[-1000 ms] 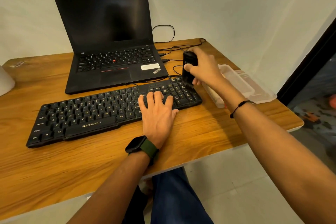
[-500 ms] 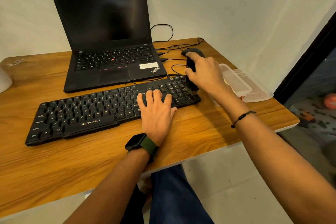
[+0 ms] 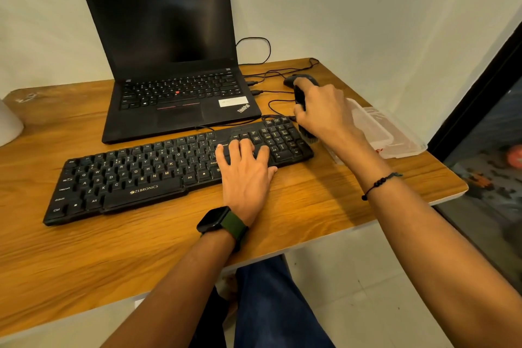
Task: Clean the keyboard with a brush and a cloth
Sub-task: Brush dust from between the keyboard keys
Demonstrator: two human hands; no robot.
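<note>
A black Zebronics keyboard (image 3: 135,175) lies across the wooden desk (image 3: 310,200). My left hand (image 3: 245,172) lies flat, fingers straight, pressing on the keys just left of the number pad. My right hand (image 3: 324,113) grips a black brush (image 3: 300,97), its bristles down at the number pad's far right edge. Most of the brush is hidden by my fingers. No cloth is visible.
An open black laptop (image 3: 169,65) stands behind the keyboard, with cables (image 3: 271,73) running right. A dark mouse (image 3: 291,80) sits behind my right hand. A clear plastic box and lid (image 3: 389,133) lie at the desk's right edge. A white object (image 3: 8,124) is far left.
My right hand has swept the brush rightward across the number pad to its right edge. My left hand has stayed pressed on the keys.
</note>
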